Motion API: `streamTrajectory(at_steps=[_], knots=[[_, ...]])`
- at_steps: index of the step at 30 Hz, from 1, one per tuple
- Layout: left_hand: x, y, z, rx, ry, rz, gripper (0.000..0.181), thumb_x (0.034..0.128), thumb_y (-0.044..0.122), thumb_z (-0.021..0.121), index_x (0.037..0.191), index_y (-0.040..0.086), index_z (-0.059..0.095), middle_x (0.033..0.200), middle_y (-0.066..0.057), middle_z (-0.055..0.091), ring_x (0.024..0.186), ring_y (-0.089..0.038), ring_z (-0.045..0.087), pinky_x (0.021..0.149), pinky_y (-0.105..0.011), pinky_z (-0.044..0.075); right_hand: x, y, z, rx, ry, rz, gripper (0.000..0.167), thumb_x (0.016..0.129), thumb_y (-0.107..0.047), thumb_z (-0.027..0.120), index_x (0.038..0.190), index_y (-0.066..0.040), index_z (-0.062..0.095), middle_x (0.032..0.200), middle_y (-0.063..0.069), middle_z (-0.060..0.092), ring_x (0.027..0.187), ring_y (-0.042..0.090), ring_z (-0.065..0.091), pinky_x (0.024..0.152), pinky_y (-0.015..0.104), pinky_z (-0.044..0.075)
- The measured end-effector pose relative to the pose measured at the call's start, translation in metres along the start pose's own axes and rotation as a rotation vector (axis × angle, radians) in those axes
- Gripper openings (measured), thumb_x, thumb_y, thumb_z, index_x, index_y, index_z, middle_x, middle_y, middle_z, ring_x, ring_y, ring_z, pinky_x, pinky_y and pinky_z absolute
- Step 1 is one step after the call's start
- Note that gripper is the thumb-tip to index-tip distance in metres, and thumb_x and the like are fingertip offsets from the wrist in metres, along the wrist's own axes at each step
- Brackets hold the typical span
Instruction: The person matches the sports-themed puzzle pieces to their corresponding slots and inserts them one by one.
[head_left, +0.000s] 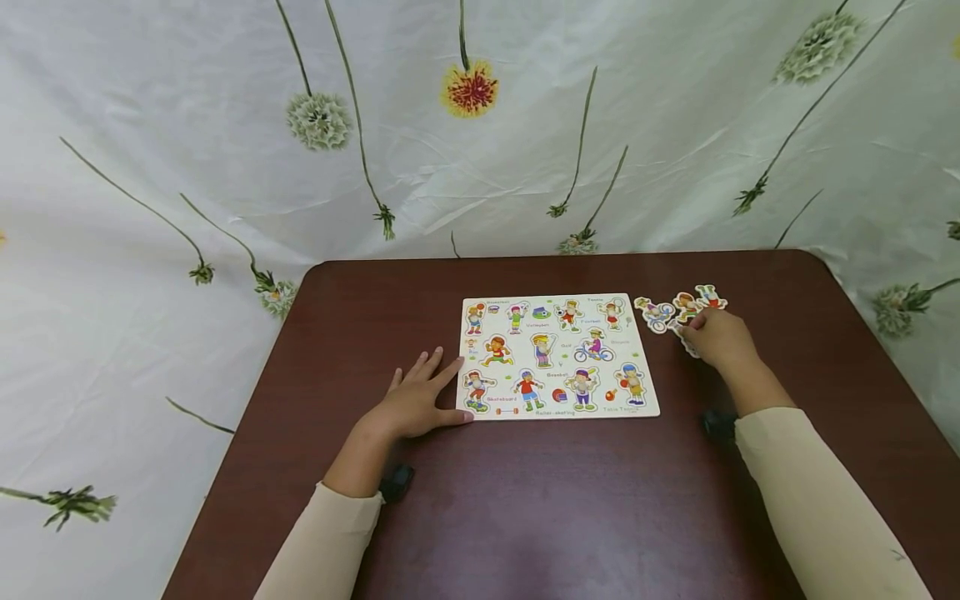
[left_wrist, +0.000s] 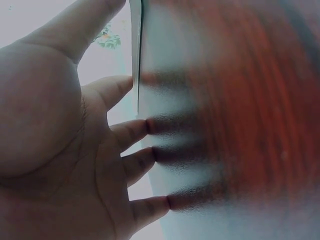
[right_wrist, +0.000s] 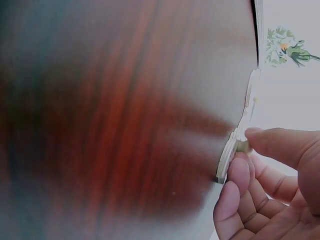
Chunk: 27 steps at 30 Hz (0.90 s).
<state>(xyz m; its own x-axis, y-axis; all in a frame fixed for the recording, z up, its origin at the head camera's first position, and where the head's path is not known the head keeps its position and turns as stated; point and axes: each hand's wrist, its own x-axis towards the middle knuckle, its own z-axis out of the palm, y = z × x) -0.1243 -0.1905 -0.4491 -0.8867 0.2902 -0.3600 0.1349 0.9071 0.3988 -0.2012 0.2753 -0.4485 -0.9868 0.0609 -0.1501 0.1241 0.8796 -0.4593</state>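
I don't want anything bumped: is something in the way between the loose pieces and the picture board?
Nothing visible is in the way. The right hand pinches one of the loose pieces, just right of the picture board. The left hand touches its left side, away from that gap.

Sports puzzle board (head_left: 522,357), lettered: top, "Tennis", "Football", "Volleyball"; middle, "Golf", "Bicycle"; lower, "Baseball", "Skateboard", "Roller-skating", "Table Tennis"; other lettering too small to read
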Motion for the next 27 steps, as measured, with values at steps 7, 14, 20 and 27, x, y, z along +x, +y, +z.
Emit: streamTrajectory(at_steps=[7, 14, 20, 27], knots=[[0.000, 0.000, 0.000, -0.005, -0.006, 0.000, 0.095, 0.0878, 0.060, 0.070, 0.163, 0.030, 0.020, 0.172, -0.010, 0.003, 0.160, -0.035, 0.001, 0.124, -0.067, -0.001, -0.003, -0.004, -0.003, -0.001, 0.027, -0.013, 0.028, 0.097, -0.024, 0.061, 0.098, 0.003, 0.063, 0.086, 0.021, 0.067, 0.079, 0.036, 0.057, 0.063, 0.037, 0.043], [0.000, -0.001, 0.000, -0.001, -0.005, 0.009, 0.095, 0.0885, 0.060, 0.070, 0.163, 0.029, 0.020, 0.172, -0.011, 0.002, 0.160, -0.035, 0.001, 0.123, -0.068, -0.001, -0.008, -0.023, 0.001, 0.040, 0.090, -0.089, 0.020, 0.094, -0.017, 0.061, 0.100, 0.001, 0.063, 0.093, 0.020, 0.066, 0.080, 0.032, 0.058, 0.065, 0.035, 0.041], [0.001, -0.001, 0.000, -0.005, -0.004, 0.010, 0.095, 0.0882, 0.059, 0.070, 0.163, 0.029, 0.020, 0.172, -0.011, 0.003, 0.160, -0.036, 0.001, 0.123, -0.068, -0.001, -0.009, -0.047, 0.008, 0.080, 0.113, -0.134, 0.017, 0.093, -0.013, 0.065, 0.100, 0.002, 0.065, 0.094, 0.019, 0.066, 0.080, 0.030, 0.061, 0.065, 0.032, 0.043], [0.000, -0.001, 0.001, -0.005, -0.006, 0.003, 0.095, 0.0880, 0.060, 0.070, 0.163, 0.029, 0.020, 0.172, -0.011, 0.002, 0.160, -0.035, 0.001, 0.124, -0.067, -0.001, -0.007, -0.073, 0.024, 0.093, 0.067, -0.151, 0.018, 0.094, -0.013, 0.063, 0.103, 0.002, 0.065, 0.097, 0.019, 0.063, 0.086, 0.031, 0.060, 0.072, 0.038, 0.047]])
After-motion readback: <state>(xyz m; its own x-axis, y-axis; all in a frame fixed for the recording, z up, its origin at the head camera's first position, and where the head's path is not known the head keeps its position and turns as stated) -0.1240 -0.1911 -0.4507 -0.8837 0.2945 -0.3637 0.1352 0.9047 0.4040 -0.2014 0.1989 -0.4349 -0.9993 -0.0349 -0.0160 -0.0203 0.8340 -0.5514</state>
